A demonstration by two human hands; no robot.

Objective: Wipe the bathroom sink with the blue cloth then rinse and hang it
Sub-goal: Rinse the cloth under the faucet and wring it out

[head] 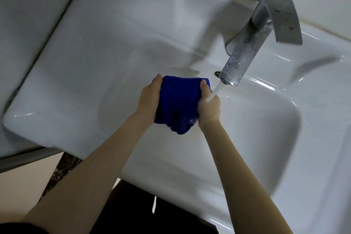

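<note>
A bunched blue cloth [179, 103] hangs over the basin of the white sink [79, 74], held between both hands. My left hand [149, 101] grips its left side, thumb on the top edge. My right hand [209, 109] grips its right side. Water streams from the spout of the chrome faucet [252, 44] onto my right hand and the cloth's right edge, splashing there. The cloth's lower corner droops below my hands.
The faucet's flat lever [284, 17] stands raised at the upper right. An overflow hole [217, 73] shows just left of the spout. A white wall runs behind the sink. Beige floor [20, 192] and a dark stone strip lie at the lower left.
</note>
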